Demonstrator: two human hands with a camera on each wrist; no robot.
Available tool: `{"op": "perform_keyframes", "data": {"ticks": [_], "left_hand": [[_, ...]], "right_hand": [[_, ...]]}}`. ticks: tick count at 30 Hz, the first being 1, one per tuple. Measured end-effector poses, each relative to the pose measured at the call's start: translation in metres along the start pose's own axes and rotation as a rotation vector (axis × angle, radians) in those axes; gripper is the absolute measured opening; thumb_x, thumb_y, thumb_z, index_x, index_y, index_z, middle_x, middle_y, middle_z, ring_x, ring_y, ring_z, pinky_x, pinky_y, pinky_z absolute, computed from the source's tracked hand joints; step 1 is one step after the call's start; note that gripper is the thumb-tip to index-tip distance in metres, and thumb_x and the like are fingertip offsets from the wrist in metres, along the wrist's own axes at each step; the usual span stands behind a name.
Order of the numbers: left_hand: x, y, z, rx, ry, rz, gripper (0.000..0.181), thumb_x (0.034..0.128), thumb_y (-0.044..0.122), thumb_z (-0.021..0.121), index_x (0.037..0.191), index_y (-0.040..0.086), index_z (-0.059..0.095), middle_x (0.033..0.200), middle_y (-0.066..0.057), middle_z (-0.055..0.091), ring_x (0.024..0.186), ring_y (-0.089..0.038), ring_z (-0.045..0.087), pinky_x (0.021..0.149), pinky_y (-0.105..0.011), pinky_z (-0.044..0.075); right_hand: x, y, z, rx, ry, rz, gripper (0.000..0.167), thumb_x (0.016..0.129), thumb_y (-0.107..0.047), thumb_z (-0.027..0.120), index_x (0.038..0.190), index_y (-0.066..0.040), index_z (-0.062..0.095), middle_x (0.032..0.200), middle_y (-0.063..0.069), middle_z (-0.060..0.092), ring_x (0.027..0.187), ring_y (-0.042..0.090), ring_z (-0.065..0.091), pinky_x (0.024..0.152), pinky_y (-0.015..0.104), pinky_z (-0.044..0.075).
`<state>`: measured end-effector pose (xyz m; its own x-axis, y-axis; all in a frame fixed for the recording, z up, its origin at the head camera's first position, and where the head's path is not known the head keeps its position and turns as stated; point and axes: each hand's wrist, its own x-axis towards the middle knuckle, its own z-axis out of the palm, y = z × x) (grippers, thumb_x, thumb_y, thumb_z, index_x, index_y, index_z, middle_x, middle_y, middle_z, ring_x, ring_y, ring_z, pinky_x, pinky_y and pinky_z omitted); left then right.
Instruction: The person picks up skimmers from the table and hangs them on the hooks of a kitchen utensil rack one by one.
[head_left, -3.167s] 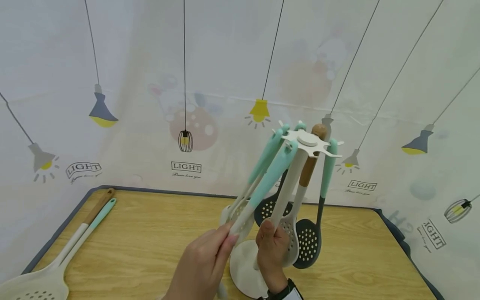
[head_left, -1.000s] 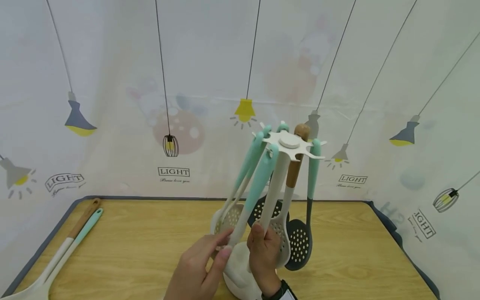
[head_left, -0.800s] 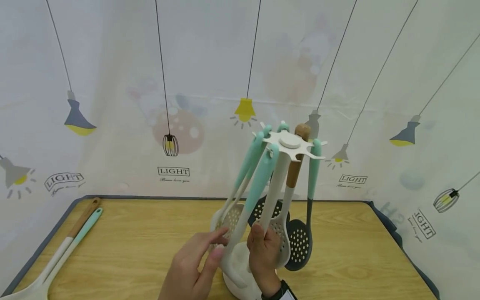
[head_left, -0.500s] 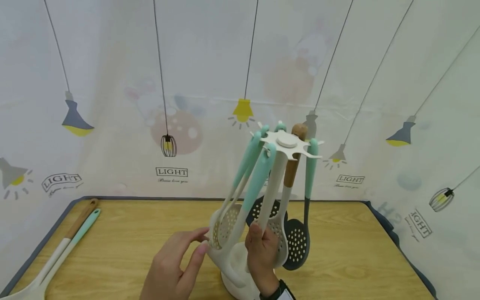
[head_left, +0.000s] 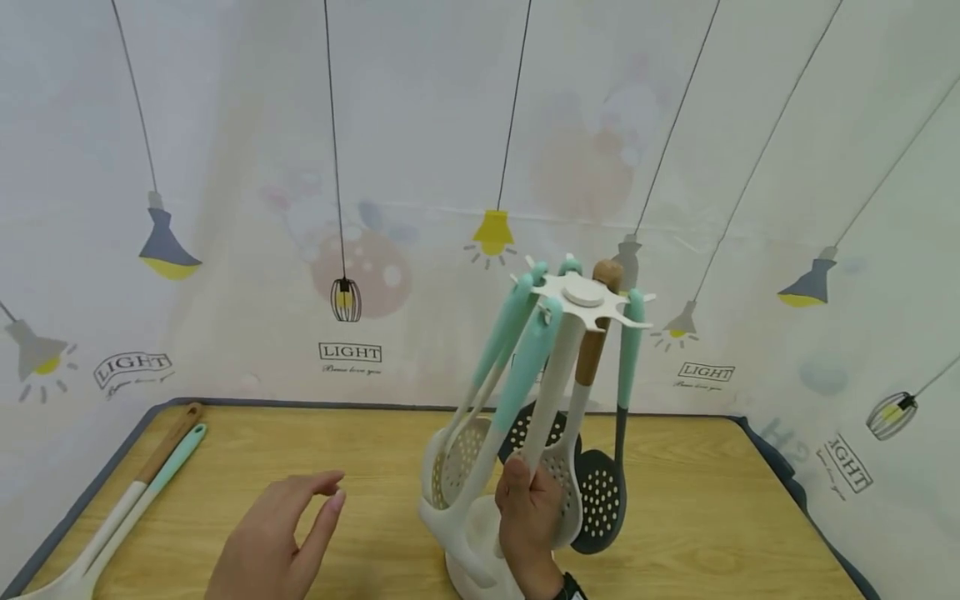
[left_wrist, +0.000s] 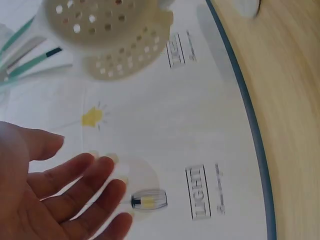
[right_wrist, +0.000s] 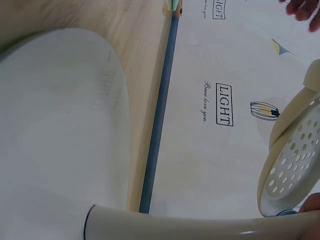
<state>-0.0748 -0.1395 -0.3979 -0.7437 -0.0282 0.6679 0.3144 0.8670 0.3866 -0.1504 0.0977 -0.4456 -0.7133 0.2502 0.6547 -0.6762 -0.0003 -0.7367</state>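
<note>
My right hand (head_left: 528,508) grips the white pole (head_left: 553,387) of a utensil stand, which leans a little. From its white hooked top (head_left: 583,292) hang several utensils: a white one with a mint handle (head_left: 531,358) in front, white skimmers (head_left: 461,462) behind it, a wooden-handled white skimmer (head_left: 568,483) and dark slotted spoons (head_left: 602,500). The front utensil's head is seen edge-on, so its kind is unclear. My left hand (head_left: 277,533) is off to the left, fingers loosely bent, holding nothing. In the left wrist view, a perforated white head (left_wrist: 107,30) is above that hand.
Two long white utensils, one wooden-handled (head_left: 168,446) and one mint-handled (head_left: 178,458), lie at the table's left. The stand's round white base (head_left: 480,575) is below my right hand. A printed cloth (head_left: 442,358) rises behind the wooden table (head_left: 712,500).
My left hand has released the front mint-handled utensil and moved left, away from the stand. That utensil now hangs by itself, its lower end swung left. My right hand keeps its grip.
</note>
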Motion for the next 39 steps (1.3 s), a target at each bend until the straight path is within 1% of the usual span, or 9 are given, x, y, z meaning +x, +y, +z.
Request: {"op": "perform_keyframes", "data": {"ticks": [2, 4, 8, 13, 16, 24, 29, 33, 39], "left_hand": [[0.002, -0.009, -0.003, 0.044, -0.028, -0.035, 0.02, 0.0868, 0.014, 0.078, 0.106, 0.01, 0.075, 0.09, 0.0, 0.074, 0.078, -0.019, 0.067, 0.065, -0.041, 0.056], [0.005, -0.019, -0.008, 0.086, -0.087, -0.088, 0.022, 0.0892, 0.019, 0.077, 0.108, 0.008, 0.075, 0.093, -0.005, 0.075, 0.078, -0.023, 0.067, 0.065, -0.044, 0.056], [0.008, -0.048, -0.018, 0.176, -0.29, -0.247, 0.037, 0.0953, 0.03, 0.071, 0.116, 0.0, 0.07, 0.102, -0.02, 0.073, 0.08, -0.035, 0.068, 0.066, -0.05, 0.055], [0.011, -0.091, -0.029, 0.246, -0.561, -0.43, 0.061, 0.1004, 0.041, 0.061, 0.129, -0.013, 0.057, 0.115, -0.039, 0.061, 0.086, -0.046, 0.065, 0.066, -0.05, 0.055], [0.011, -0.112, -0.032, 0.28, -0.642, -0.511, 0.07, 0.1, 0.045, 0.06, 0.132, -0.017, 0.051, 0.118, -0.043, 0.056, 0.092, -0.053, 0.062, 0.068, -0.053, 0.054], [0.006, -0.142, -0.027, 0.364, -0.679, -0.636, 0.076, 0.0968, 0.049, 0.063, 0.127, -0.019, 0.049, 0.111, -0.042, 0.056, 0.092, -0.055, 0.06, 0.068, -0.056, 0.053], [-0.002, -0.153, -0.021, 0.441, -0.692, -0.712, 0.065, 0.0969, 0.044, 0.065, 0.113, -0.017, 0.051, 0.105, -0.039, 0.055, 0.094, -0.054, 0.057, 0.075, -0.058, 0.051], [-0.007, -0.161, -0.018, 0.499, -0.707, -0.767, 0.058, 0.0973, 0.036, 0.067, 0.109, -0.018, 0.049, 0.105, -0.04, 0.051, 0.099, -0.056, 0.053, 0.079, -0.057, 0.05], [-0.009, -0.168, -0.018, 0.509, -0.678, -0.794, 0.04, 0.0993, 0.019, 0.062, 0.11, -0.017, 0.047, 0.106, -0.042, 0.046, 0.1, -0.058, 0.051, 0.081, -0.059, 0.047]], "right_hand": [[0.0, 0.0, 0.0, -0.006, 0.003, -0.001, 0.049, 0.108, -0.016, 0.048, 0.064, 0.003, 0.039, 0.048, 0.012, 0.03, 0.036, 0.009, 0.028, 0.031, 0.021, 0.025], [0.0, -0.001, 0.0, -0.001, 0.005, 0.002, 0.05, 0.108, -0.018, 0.048, 0.063, 0.003, 0.039, 0.048, 0.012, 0.03, 0.036, 0.009, 0.028, 0.031, 0.021, 0.025], [-0.001, -0.002, 0.0, 0.0, 0.009, 0.007, 0.051, 0.107, -0.021, 0.049, 0.063, 0.003, 0.04, 0.048, 0.012, 0.031, 0.037, 0.009, 0.029, 0.031, 0.022, 0.025], [-0.002, -0.004, 0.001, -0.027, 0.006, 0.008, 0.05, 0.107, -0.02, 0.049, 0.063, 0.002, 0.041, 0.048, 0.013, 0.032, 0.038, 0.008, 0.031, 0.032, 0.022, 0.027], [-0.002, -0.005, 0.002, -0.024, -0.001, 0.017, 0.05, 0.108, -0.019, 0.049, 0.063, 0.001, 0.041, 0.048, 0.013, 0.032, 0.038, 0.007, 0.031, 0.032, 0.022, 0.027], [0.0, -0.004, 0.001, -0.037, 0.008, 0.009, 0.05, 0.108, -0.019, 0.048, 0.063, 0.002, 0.041, 0.047, 0.013, 0.032, 0.038, 0.008, 0.032, 0.032, 0.023, 0.027], [-0.001, -0.005, 0.001, -0.052, 0.016, 0.028, 0.05, 0.108, -0.02, 0.049, 0.063, 0.002, 0.041, 0.047, 0.014, 0.033, 0.039, 0.005, 0.032, 0.032, 0.023, 0.027], [-0.001, -0.005, 0.001, -0.049, 0.017, 0.033, 0.05, 0.108, -0.019, 0.049, 0.063, 0.001, 0.041, 0.047, 0.014, 0.033, 0.038, 0.005, 0.032, 0.032, 0.022, 0.027], [-0.001, -0.004, 0.001, -0.012, 0.002, 0.024, 0.049, 0.108, -0.014, 0.047, 0.062, 0.001, 0.039, 0.046, 0.012, 0.029, 0.035, 0.008, 0.026, 0.031, 0.018, 0.024]]}}
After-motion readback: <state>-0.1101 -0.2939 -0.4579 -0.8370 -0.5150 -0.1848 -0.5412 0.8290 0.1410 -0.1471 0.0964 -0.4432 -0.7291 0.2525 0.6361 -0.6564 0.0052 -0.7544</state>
